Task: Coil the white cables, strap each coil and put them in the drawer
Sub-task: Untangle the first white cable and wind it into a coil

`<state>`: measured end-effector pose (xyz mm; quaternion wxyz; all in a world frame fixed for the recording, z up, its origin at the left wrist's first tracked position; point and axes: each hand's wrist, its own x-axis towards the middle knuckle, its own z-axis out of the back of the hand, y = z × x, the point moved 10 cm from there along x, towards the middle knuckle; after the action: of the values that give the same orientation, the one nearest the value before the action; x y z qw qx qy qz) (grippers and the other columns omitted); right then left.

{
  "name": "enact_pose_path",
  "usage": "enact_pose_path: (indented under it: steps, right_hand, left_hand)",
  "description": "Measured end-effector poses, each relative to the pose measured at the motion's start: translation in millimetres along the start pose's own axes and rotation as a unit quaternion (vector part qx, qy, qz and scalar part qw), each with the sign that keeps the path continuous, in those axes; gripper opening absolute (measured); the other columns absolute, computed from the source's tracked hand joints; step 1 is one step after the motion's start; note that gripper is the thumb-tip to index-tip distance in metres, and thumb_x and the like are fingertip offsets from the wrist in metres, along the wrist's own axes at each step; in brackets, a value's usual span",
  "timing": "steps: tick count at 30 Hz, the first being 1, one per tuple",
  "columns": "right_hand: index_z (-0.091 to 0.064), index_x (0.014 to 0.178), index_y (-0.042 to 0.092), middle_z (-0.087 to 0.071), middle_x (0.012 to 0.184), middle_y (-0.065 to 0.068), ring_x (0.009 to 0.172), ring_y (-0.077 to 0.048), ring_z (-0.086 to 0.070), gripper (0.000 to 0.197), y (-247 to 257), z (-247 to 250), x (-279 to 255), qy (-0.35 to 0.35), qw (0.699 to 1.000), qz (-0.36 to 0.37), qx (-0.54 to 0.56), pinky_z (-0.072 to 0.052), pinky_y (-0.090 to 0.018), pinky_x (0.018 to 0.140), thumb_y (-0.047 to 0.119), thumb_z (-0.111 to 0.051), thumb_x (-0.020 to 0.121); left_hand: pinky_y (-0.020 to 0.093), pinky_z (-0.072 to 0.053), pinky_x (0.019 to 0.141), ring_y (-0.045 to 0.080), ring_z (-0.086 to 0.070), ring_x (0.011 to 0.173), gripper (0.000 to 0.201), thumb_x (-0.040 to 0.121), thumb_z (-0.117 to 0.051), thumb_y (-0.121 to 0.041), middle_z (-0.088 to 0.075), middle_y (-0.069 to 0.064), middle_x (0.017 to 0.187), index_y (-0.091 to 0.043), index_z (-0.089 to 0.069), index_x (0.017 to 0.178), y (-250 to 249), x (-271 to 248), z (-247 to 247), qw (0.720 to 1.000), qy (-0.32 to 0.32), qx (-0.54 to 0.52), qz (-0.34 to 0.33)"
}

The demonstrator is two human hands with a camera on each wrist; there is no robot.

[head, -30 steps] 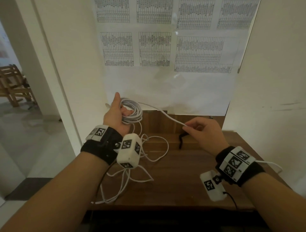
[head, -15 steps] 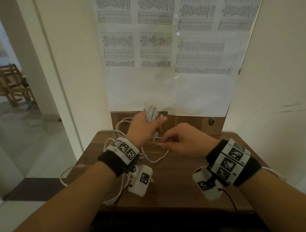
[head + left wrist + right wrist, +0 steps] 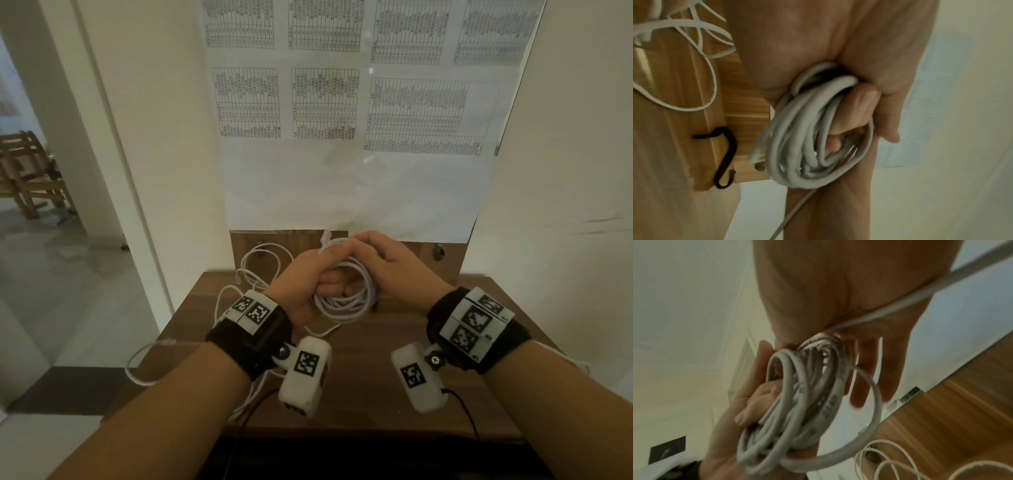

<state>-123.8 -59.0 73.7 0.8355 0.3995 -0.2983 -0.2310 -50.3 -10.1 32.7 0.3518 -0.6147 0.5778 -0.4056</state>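
**Coil gripped above the tabletop**

Left hand (image 3: pixel 301 291): fingers curled through a coil of white cable (image 3: pixel 346 301), thumb side up, holding the loops bunched together above the wooden tabletop (image 3: pixel 376 394). Seen from the left wrist, fingertips (image 3: pixel 855 116) poking through the middle of the coil (image 3: pixel 809 146), several rounds of grey-white cable stacked on one another.

Right hand (image 3: pixel 387 260): laid against the top of the same coil, touching the left hand; fingers bent over the upper loops. From the right wrist, a single strand (image 3: pixel 890 309) running across the palm into the bundle (image 3: pixel 807 402), fingers (image 3: pixel 869 369) fairly straight behind the loops. Whether the thumb pinches that strand: cannot tell. A cable end with its plug (image 3: pixel 325 238) sticking up just above the meeting point of the two hands.

Further out: loose white cable (image 3: pixel 260 270) lying in slack loops on the far left part of the tabletop, some of it trailing off the left edge (image 3: pixel 144 363). A short black strap (image 3: pixel 725 155) lying bent on the wood, near the coil but apart from it. Behind the tabletop, a wooden back panel (image 3: pixel 246 250) and a wall hung with printed sheets (image 3: pixel 325 102). Wooden chair (image 3: pixel 27 174) off to the left, well apart.
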Motion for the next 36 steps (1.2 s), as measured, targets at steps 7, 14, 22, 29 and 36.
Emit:
enact_pose_path:
  steps: [7, 14, 22, 29, 36]
  right_hand:
    - [-0.058, 0.126, 0.019, -0.069, 0.11, 0.002, 0.096, -0.012, -0.068, 0.042, -5.6, -6.3, -5.3, 0.027, 0.999, 0.008, -0.045, -0.058, -0.038, 0.088, 0.026, -0.075, 0.088]
    - [-0.065, 0.12, 0.012, -0.074, 0.103, -0.008, 0.089, -0.023, -0.072, 0.022, 0.7, 14.0, -5.3, -0.071, 0.995, 0.035, 0.065, -0.06, -0.041, 0.08, 0.014, -0.061, 0.098]
    - [-0.058, 0.121, 0.019, -0.071, 0.079, 0.003, 0.064, -0.008, -0.065, 0.028, 14.7, 11.0, -1.3, -0.067, 0.991, 0.024, 0.113, -0.051, -0.024, 0.06, 0.013, -0.066, 0.095]
    - [-0.056, 0.131, 0.028, -0.072, 0.104, 0.007, 0.093, -0.009, -0.07, 0.071, -1.5, 15.7, -11.6, 0.0, 0.998, 0.023, -0.056, -0.059, -0.035, 0.082, 0.066, -0.067, 0.072]
    - [-0.062, 0.099, 0.037, -0.07, 0.08, 0.008, 0.073, -0.005, -0.066, 0.008, -41.3, 42.5, -27.1, -0.085, 0.985, -0.01, -0.148, -0.059, -0.032, 0.074, 0.042, -0.061, 0.093]
  left_hand:
    - [0.021, -0.028, 0.046, 0.008, -0.026, 0.037, 0.046, 0.071, -0.074, -0.059, -0.027, -0.007, 0.045, -0.017, -0.052, 0.07, 1.4, -1.0, 18.6, 0.992, -0.119, 0.007, 0.027]
    - [0.017, -0.039, 0.046, 0.006, -0.039, 0.046, 0.035, 0.08, -0.076, -0.023, -0.037, -0.005, 0.057, -0.001, -0.063, 0.104, -16.0, -2.1, -1.9, 0.995, -0.06, 0.008, -0.073]
    - [0.018, -0.028, 0.043, 0.005, -0.025, 0.037, 0.032, 0.089, -0.067, -0.038, -0.025, -0.008, 0.049, -0.011, -0.055, 0.1, -7.5, 0.1, 1.6, 0.987, -0.107, -0.093, -0.081]
    - [0.019, -0.033, 0.037, 0.006, -0.032, 0.033, 0.045, 0.1, -0.057, -0.036, -0.032, -0.009, 0.041, -0.018, -0.057, 0.059, -16.8, -10.4, 31.1, 0.978, -0.185, -0.087, -0.027]
    - [0.015, -0.034, 0.032, 0.005, -0.029, 0.026, 0.063, 0.101, -0.056, -0.038, -0.026, -0.007, 0.035, -0.02, 0.0, 0.078, -38.1, -30.4, 74.0, 0.94, -0.273, -0.196, -0.057]
